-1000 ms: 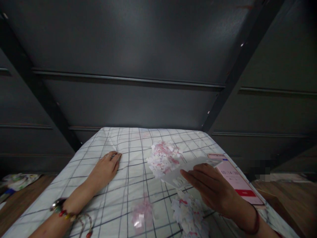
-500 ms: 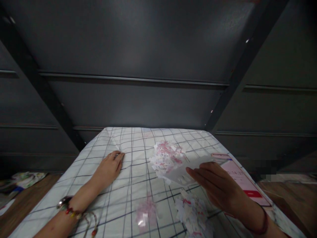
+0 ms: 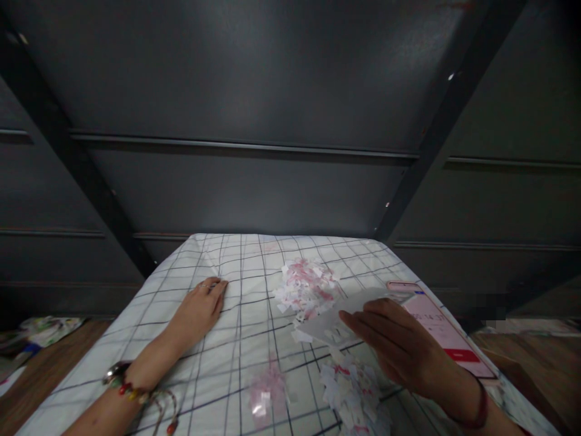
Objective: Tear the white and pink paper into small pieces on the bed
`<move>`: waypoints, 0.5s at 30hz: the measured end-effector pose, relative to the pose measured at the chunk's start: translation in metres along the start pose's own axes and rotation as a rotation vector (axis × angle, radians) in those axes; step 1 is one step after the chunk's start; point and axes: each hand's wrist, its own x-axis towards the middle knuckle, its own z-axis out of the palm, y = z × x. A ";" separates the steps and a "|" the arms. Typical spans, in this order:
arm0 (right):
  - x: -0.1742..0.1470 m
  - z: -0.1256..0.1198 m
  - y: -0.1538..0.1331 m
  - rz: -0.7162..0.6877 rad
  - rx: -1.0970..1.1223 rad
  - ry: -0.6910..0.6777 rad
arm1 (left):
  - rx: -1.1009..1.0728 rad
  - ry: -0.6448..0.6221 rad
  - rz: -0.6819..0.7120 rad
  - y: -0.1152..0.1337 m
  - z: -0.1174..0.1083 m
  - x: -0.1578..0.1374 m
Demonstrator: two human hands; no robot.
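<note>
- While the left hand [image 3: 202,306] lay palm down on the cloth [image 3: 245,257], well apart from the scraps, its grip was released, with fingers loosely stretched and a ring [image 3: 210,286] on one of them.
- The right hand [image 3: 399,339] was grasping a pale sheet [image 3: 320,327], fingers laid along it; the thumb was out of sight.
- The sheet slanted across the right half of the cloth, its left end between two paper heaps.
- The far heap [image 3: 306,287], white mixed with pink, stood just beyond the sheet, against its edge.
- The near heap [image 3: 354,393], white with red marks, lay just below the sheet, left of the right wrist.
- Some pink film [image 3: 267,393] lay left of the near heap, with a shiny patch on it.
- A phone [image 3: 442,333] lay at the right edge, partly behind the right hand, its screen showing blurred digits and a red bar.
- A beaded bracelet [image 3: 131,390] circled the left wrist; a red band [image 3: 481,399] circled the right.
- Behind the cloth rose a dark panelled wall [image 3: 254,79].
</note>
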 end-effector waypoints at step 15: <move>-0.011 0.006 0.005 0.064 -0.010 -0.003 | -0.003 0.017 0.004 -0.001 0.002 0.000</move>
